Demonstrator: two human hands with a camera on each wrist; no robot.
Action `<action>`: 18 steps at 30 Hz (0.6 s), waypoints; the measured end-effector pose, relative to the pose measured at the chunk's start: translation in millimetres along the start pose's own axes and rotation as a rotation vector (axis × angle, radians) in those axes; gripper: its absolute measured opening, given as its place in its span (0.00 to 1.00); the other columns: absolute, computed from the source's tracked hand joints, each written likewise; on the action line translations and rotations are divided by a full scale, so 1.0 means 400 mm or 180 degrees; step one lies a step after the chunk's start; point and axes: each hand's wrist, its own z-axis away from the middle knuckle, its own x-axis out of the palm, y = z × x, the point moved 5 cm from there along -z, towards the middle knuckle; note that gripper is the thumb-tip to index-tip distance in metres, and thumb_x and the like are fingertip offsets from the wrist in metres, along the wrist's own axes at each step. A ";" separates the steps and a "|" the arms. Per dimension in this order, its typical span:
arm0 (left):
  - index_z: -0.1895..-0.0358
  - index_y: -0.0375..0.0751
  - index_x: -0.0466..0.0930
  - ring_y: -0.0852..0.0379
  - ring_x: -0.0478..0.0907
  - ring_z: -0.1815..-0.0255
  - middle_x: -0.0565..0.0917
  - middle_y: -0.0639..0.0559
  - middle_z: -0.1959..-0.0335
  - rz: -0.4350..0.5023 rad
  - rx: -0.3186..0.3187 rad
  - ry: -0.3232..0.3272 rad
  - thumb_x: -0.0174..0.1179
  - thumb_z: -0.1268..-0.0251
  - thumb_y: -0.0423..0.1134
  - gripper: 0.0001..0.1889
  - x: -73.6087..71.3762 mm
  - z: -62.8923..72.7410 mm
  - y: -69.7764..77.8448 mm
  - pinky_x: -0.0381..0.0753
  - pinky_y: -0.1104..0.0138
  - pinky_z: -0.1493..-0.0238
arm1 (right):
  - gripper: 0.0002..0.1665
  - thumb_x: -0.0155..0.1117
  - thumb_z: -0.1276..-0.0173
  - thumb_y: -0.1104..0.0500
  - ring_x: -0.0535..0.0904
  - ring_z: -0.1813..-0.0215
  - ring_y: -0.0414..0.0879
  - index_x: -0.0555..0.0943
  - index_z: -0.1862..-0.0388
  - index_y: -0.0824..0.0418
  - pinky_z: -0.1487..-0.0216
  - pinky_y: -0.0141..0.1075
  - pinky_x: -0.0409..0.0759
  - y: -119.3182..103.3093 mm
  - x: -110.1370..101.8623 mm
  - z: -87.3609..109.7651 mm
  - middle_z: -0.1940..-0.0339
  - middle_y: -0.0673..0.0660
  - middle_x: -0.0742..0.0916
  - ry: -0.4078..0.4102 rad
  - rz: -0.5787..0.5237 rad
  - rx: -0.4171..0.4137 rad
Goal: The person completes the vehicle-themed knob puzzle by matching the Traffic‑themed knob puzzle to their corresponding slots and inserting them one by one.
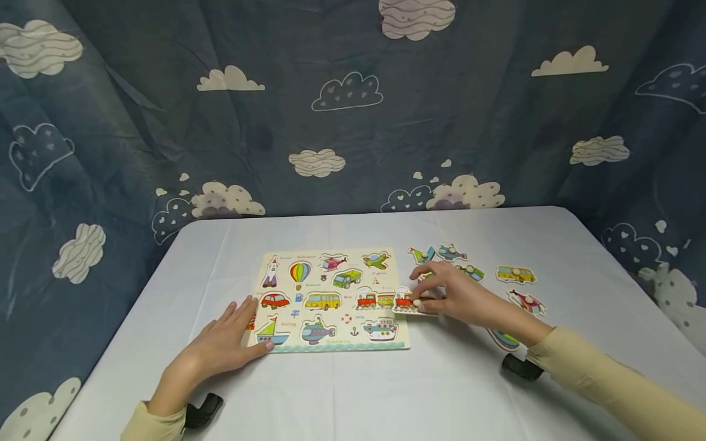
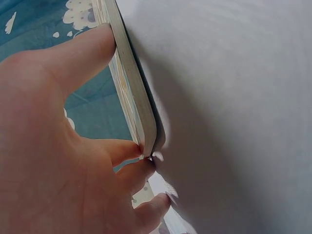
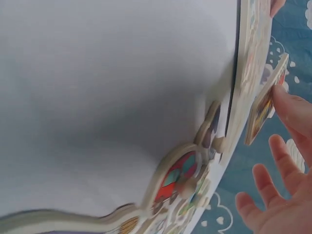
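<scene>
A wooden picture board with vehicle pictures lies on the white table. My left hand rests at its left edge, fingers extended, thumb on the front corner. In the left wrist view, the thumb and fingertips touch the board's edge. My right hand pinches a red train puzzle piece at the board's right edge, beside the printed train. The right wrist view shows the train piece tilted and raised, with the other fingers spread apart from it.
Loose knobbed pieces lie right of the board: a sailboat, a submarine, a green truck, a yellow bus and a red helicopter. A balloon piece is partly under the right forearm. A cloud-patterned curtain hangs behind.
</scene>
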 end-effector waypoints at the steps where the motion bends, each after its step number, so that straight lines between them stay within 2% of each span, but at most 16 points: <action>1: 0.23 0.33 0.50 0.30 0.46 0.24 0.53 0.36 0.23 -0.0002 0.0000 -0.0004 0.57 0.41 0.70 0.55 0.002 0.000 0.000 0.51 0.31 0.36 | 0.10 0.77 0.42 0.59 0.71 0.39 0.55 0.88 0.65 0.43 0.41 0.54 0.69 -0.001 0.002 -0.007 0.44 0.53 0.80 -0.0014 0.0007 -0.0003; 5: 0.23 0.33 0.50 0.31 0.46 0.24 0.54 0.36 0.23 -0.0015 -0.0002 0.0014 0.57 0.40 0.70 0.54 0.003 0.000 -0.002 0.51 0.31 0.35 | 0.09 0.77 0.41 0.59 0.71 0.38 0.56 0.88 0.65 0.44 0.40 0.55 0.69 -0.007 0.010 -0.032 0.43 0.53 0.80 -0.0066 -0.0022 -0.0043; 11: 0.23 0.33 0.50 0.31 0.46 0.24 0.53 0.37 0.23 -0.0009 0.0000 0.0026 0.57 0.39 0.69 0.53 0.000 0.001 -0.003 0.51 0.32 0.35 | 0.09 0.75 0.40 0.61 0.72 0.39 0.56 0.88 0.63 0.48 0.43 0.52 0.71 -0.021 0.015 -0.071 0.42 0.56 0.80 -0.0125 -0.0029 -0.0248; 18: 0.23 0.33 0.50 0.31 0.46 0.24 0.53 0.37 0.23 0.0007 -0.0023 0.0004 0.57 0.40 0.69 0.54 0.000 0.003 0.000 0.51 0.32 0.35 | 0.09 0.74 0.39 0.62 0.71 0.39 0.56 0.89 0.62 0.49 0.41 0.54 0.69 -0.031 0.030 -0.111 0.42 0.56 0.80 -0.0172 -0.0024 -0.0307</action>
